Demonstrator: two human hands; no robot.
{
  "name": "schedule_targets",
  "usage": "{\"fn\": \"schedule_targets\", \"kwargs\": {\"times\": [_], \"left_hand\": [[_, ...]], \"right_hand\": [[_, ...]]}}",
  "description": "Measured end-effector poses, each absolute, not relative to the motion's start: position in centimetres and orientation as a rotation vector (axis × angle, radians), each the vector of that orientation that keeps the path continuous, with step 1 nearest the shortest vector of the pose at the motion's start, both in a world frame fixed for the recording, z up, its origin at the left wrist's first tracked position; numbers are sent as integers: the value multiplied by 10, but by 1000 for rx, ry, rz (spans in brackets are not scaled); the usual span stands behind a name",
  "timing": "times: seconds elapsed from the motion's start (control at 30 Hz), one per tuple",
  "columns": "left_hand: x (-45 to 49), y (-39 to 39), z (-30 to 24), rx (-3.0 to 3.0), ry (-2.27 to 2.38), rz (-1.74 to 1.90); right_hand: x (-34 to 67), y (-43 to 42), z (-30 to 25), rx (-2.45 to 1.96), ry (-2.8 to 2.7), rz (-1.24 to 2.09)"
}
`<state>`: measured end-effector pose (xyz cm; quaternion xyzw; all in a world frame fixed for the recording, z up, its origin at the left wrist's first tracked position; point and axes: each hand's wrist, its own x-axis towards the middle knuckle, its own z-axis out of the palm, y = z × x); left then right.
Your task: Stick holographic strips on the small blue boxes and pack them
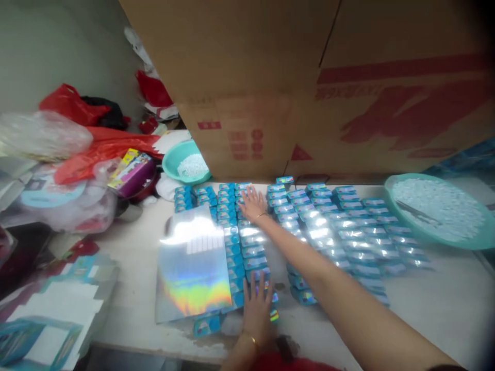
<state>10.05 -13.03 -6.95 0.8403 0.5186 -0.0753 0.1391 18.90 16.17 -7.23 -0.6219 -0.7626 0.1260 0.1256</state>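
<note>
Several rows of small blue shiny boxes [340, 226] cover the white table [433, 304]. My right hand [253, 203] reaches far across and lies flat, fingers spread, on boxes near the back of one row. Nearer to me, my left hand [257, 306] presses flat on the near end of the same row of boxes [247, 252]. Both wrists wear a thin bracelet. A shiny holographic sheet [193, 268] lies just left of that row, over some boxes.
Large cardboard cartons [309, 82] stand along the back of the table. A teal basin [441, 216] of white bits sits at right, a smaller teal bowl [185, 162] at back left. Plastic bags [77, 149] and flat packaging [46, 319] crowd the left side.
</note>
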Motion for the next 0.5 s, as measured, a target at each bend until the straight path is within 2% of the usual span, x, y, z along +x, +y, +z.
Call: {"fn": "schedule_targets", "kwargs": {"times": [0.2,0.5], "left_hand": [[103,-128,-98,2533,1527,-122],[132,-104,-87,2479,1346,-99]], "right_hand": [[167,209,-108,-1801,-2180,398],[214,211,-115,-1839,-2212,396]]}}
